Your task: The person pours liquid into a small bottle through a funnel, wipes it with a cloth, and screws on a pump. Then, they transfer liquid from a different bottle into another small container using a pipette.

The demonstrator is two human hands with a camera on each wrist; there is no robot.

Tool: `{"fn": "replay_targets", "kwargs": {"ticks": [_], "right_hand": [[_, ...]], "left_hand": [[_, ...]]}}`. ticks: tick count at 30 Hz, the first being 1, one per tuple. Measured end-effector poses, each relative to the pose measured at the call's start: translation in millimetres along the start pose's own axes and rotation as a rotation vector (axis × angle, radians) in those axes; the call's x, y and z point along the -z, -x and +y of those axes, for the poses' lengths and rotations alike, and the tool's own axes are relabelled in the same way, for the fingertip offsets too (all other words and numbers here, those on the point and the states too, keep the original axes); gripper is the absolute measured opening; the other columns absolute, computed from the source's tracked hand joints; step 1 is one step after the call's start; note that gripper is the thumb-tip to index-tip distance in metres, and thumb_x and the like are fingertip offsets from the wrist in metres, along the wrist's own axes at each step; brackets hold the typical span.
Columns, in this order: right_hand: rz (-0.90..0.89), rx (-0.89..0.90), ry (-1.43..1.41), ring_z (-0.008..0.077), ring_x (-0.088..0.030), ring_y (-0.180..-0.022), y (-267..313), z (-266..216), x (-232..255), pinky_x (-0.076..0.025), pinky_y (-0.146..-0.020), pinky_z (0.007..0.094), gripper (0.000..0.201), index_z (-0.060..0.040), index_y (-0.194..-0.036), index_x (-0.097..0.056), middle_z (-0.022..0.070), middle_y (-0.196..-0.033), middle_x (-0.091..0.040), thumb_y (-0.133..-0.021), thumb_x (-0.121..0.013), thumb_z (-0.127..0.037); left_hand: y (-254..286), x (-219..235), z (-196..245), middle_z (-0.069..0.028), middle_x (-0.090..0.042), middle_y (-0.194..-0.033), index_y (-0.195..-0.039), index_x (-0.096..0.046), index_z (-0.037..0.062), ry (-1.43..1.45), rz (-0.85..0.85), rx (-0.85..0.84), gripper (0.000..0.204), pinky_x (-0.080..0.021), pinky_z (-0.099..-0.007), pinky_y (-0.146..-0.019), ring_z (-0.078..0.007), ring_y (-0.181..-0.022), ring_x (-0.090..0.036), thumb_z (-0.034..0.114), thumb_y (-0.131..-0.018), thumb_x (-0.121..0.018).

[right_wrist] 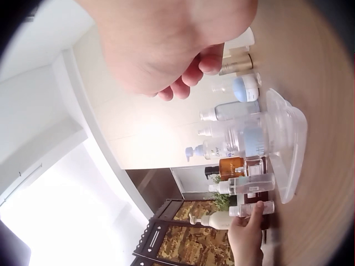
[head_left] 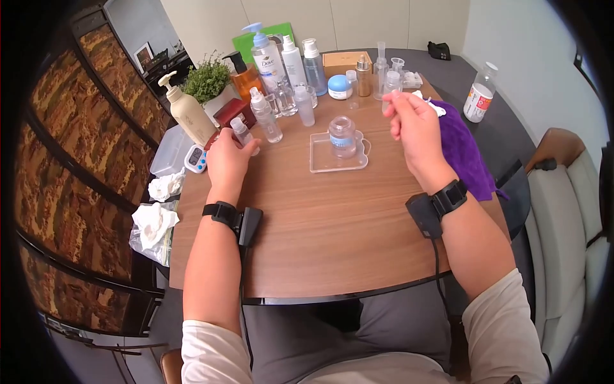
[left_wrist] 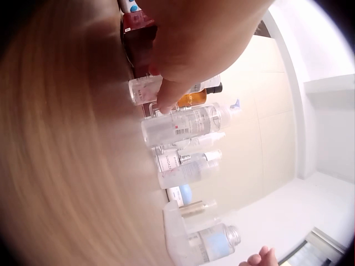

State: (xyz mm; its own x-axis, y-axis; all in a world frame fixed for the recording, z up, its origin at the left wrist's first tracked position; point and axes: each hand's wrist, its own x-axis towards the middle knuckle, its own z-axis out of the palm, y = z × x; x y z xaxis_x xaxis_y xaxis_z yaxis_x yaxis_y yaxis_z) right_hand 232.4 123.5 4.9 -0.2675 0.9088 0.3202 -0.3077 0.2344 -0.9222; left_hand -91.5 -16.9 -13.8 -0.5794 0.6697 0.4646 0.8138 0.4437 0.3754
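My left hand (head_left: 228, 160) grips a small clear bottle (head_left: 240, 130) at the left of the tabletop; in the right wrist view its thumb lies across the same bottle (right_wrist: 252, 209). Raised over the right side, my right hand (head_left: 417, 131) has loosely bent fingers, with no object visible in them. Behind its fingertips stand small clear containers (head_left: 392, 81). Between the hands, an uncapped clear jar (head_left: 343, 142) with a blue label stands on a clear tray (head_left: 320, 164). A taller clear spray bottle (head_left: 268, 121) is just right of the left hand.
Pump bottles (head_left: 268, 63), a potted plant (head_left: 208, 80) and a blue-lidded jar (head_left: 339, 88) line the back. A timer (head_left: 196, 159) lies at the left edge, a purple cloth (head_left: 462, 153) at the right. A labelled bottle (head_left: 478, 101) stands beyond the cloth.
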Motion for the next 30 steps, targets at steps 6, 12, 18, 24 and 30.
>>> {"fn": "replay_targets", "kwargs": {"ticks": [6, 12, 18, 24, 30], "right_hand": [[0.08, 0.043, -0.053, 0.0024, -0.046, -0.058, -11.7, 4.8, 12.6, -0.038, -0.051, 0.0204, 0.027, -0.0005, -0.114, -0.071, -0.0011, -0.084, -0.063, -0.109, -0.059, -0.024], [-0.029, 0.023, 0.078, 0.0051, -0.054, -0.069, -4.7, 13.1, 5.5, -0.044, -0.059, 0.0219, 0.033, -0.0015, -0.123, -0.069, 0.0019, -0.097, -0.067, -0.11, -0.059, -0.03], [-0.361, 0.142, 0.43, 0.0268, -0.039, -0.15, -34.7, 1.3, -20.7, -0.029, -0.124, 0.0398, 0.074, -0.0033, -0.15, -0.056, 0.0165, -0.157, -0.049, -0.112, -0.03, -0.061], [-0.371, -0.14, 0.629, 0.0335, -0.026, -0.16, -70.6, -16.1, -54.0, -0.02, -0.129, 0.0424, 0.091, -0.0035, -0.16, -0.044, 0.022, -0.17, -0.033, -0.106, -0.028, -0.075], [-0.302, -0.255, 0.678, 0.0388, -0.015, -0.163, -106.6, 23.2, -65.1, -0.019, -0.13, 0.0447, 0.103, 0.0067, -0.163, -0.03, 0.028, -0.173, -0.017, -0.103, -0.033, -0.077]], "left_hand": [[2.5, 1.5, 10.0, -0.0114, -0.069, -0.08, -0.096, -0.06, -0.0004, 0.027, 0.319, -0.086, 0.054, -0.052, -0.0374, -0.065, -0.0238, -0.074, -0.067, 0.042, -0.082, -0.091], [18.0, 3.8, 33.2, 0.0036, -0.052, -0.064, -0.081, -0.061, 0.0014, 0.64, 0.136, -0.277, 0.028, -0.037, -0.0286, -0.055, -0.0063, -0.061, -0.043, 0.019, -0.099, -0.073], [26.8, 0.9, 38.2, -0.0037, -0.054, -0.06, -0.08, -0.064, -0.0009, 0.672, -0.1, -0.405, 0.027, -0.037, -0.0298, -0.053, -0.0097, -0.056, -0.045, 0.02, -0.093, -0.075], [26.8, 0.7, 36.1, -0.0035, -0.053, -0.057, -0.079, -0.064, -0.0004, 0.7, -0.135, -0.434, 0.027, -0.037, -0.0306, -0.052, -0.0107, -0.053, -0.045, 0.02, -0.093, -0.075], [27.1, 3.8, 35.3, -0.0076, -0.055, -0.056, -0.08, -0.066, 0.0005, 0.688, -0.172, -0.429, 0.028, -0.038, -0.0335, -0.051, -0.0157, -0.05, -0.048, 0.025, -0.091, -0.075]]}}
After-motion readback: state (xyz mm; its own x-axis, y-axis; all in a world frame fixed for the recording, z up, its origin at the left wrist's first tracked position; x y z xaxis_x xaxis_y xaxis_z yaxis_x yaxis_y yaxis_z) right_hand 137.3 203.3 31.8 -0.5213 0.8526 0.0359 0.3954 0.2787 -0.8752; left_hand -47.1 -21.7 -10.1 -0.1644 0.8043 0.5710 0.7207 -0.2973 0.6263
